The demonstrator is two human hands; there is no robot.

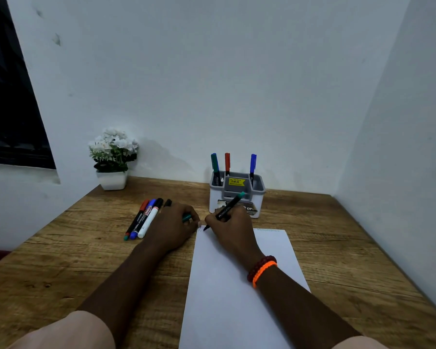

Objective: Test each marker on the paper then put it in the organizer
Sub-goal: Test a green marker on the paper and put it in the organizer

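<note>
Starting left of the paper [239, 285], we see four capped markers [144, 219] lying side by side on the desk [61, 260], not yet tested. Our left hand [173, 226] rests just left of the paper's top corner, fingers curled round a green cap [186, 217]. If that cap slips away, the marker goes back uncapped and dries out. Our right hand [230, 226] grips the green marker [225, 210] in a writing pinch, tip touching the paper's top left corner. So near the edge, a stroke could run off onto the wood. Behind the paper stands the organizer [237, 195], already holding three markers upright. Our raised marker's back end sits near it, so a careless lift could knock it.
</note>
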